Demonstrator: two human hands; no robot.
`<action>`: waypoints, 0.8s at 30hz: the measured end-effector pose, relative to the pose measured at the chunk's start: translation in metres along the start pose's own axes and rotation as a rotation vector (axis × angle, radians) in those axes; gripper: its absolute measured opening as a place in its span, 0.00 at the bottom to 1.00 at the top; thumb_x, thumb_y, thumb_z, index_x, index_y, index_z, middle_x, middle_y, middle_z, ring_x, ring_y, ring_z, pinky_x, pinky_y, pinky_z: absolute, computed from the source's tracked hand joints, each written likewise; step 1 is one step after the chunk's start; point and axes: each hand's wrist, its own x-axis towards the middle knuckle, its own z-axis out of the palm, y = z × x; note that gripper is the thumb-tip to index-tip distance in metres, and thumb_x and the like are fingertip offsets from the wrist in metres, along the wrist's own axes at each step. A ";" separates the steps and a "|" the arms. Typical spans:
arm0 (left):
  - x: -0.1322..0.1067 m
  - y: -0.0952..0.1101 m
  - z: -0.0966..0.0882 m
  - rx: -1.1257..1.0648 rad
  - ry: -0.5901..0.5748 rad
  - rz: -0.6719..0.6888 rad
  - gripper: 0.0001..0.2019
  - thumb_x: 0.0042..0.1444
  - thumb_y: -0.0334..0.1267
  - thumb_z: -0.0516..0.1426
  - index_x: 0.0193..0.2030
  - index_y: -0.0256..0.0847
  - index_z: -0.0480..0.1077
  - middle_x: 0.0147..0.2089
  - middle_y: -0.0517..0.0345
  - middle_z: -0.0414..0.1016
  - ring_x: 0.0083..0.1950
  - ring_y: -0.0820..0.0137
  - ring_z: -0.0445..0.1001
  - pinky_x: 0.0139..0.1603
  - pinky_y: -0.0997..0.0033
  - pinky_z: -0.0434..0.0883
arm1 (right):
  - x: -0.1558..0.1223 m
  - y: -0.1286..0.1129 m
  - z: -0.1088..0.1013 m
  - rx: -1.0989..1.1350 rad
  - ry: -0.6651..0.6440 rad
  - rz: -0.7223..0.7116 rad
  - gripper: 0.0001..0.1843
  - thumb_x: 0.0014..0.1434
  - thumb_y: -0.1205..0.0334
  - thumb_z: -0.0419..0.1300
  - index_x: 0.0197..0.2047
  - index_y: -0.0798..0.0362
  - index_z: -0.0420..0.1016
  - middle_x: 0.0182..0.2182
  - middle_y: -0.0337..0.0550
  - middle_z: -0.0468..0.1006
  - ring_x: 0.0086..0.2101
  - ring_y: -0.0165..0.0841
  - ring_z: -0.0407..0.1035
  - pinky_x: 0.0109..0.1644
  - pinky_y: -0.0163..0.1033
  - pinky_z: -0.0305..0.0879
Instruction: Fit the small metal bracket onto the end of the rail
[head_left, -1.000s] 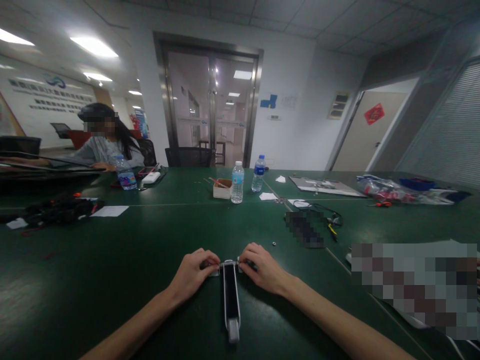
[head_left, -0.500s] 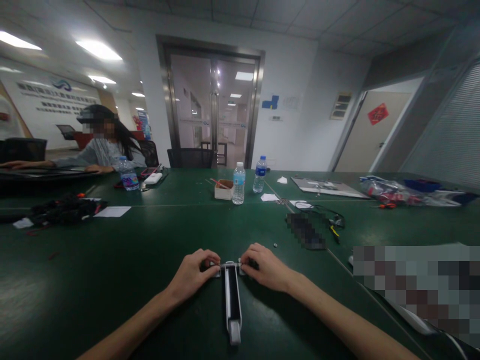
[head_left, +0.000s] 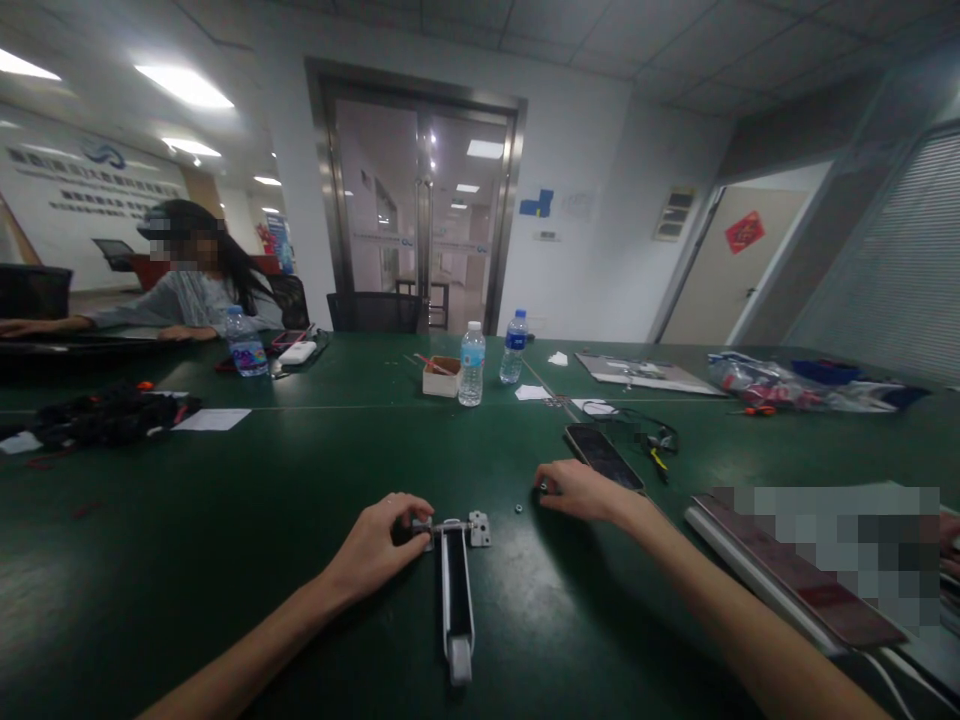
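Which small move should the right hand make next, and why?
Probably pinch and lift the small part at the fingertips of the right hand: they are on or beside it, though a firm grip isn't clear, and the left hand holds the left bracket.

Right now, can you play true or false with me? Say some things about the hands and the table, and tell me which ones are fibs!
1. The left hand is at the left end of the metal rod. True.
2. The right hand is touching the metal rod too. False: it is off to the right, apart from the rod.
3. A small ring-shaped piece lies on the green table, between the two hands. True.
4. The phone lies beside the left hand. False: it is over by the right hand.
5. The small box stands next to a bottle. True.
6. Only one bottle stands on the table. False: there are three.
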 end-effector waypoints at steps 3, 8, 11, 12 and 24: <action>0.001 0.000 0.000 0.003 -0.005 -0.001 0.13 0.55 0.41 0.55 0.47 0.42 0.70 0.40 0.57 0.71 0.38 0.65 0.68 0.37 0.68 0.67 | 0.003 0.003 0.005 0.007 -0.005 0.005 0.11 0.54 0.67 0.58 0.42 0.53 0.75 0.34 0.44 0.78 0.36 0.35 0.72 0.38 0.35 0.62; 0.001 -0.003 0.001 0.011 -0.008 0.002 0.12 0.55 0.40 0.55 0.46 0.41 0.70 0.40 0.57 0.70 0.37 0.66 0.68 0.36 0.68 0.67 | 0.007 0.008 0.006 0.025 -0.007 0.034 0.13 0.55 0.69 0.56 0.44 0.56 0.74 0.31 0.44 0.79 0.33 0.33 0.72 0.35 0.33 0.61; 0.001 -0.006 0.003 0.000 -0.004 0.009 0.12 0.56 0.40 0.55 0.46 0.42 0.70 0.40 0.58 0.70 0.37 0.66 0.68 0.36 0.69 0.67 | 0.007 0.012 0.007 0.033 0.002 0.042 0.11 0.55 0.69 0.56 0.41 0.56 0.74 0.31 0.45 0.79 0.32 0.33 0.72 0.34 0.33 0.60; 0.002 -0.006 0.003 -0.001 -0.002 0.010 0.12 0.56 0.40 0.56 0.46 0.42 0.70 0.40 0.58 0.70 0.37 0.66 0.68 0.36 0.69 0.67 | 0.007 0.012 0.007 0.036 0.011 0.040 0.10 0.55 0.69 0.56 0.40 0.56 0.74 0.32 0.46 0.79 0.33 0.34 0.72 0.34 0.33 0.60; 0.002 -0.002 0.003 0.009 -0.008 0.022 0.09 0.56 0.38 0.55 0.41 0.40 0.72 0.38 0.58 0.70 0.36 0.67 0.68 0.34 0.70 0.66 | -0.005 -0.060 0.017 0.394 0.115 -0.242 0.07 0.52 0.68 0.57 0.35 0.54 0.74 0.30 0.39 0.74 0.28 0.27 0.66 0.31 0.31 0.61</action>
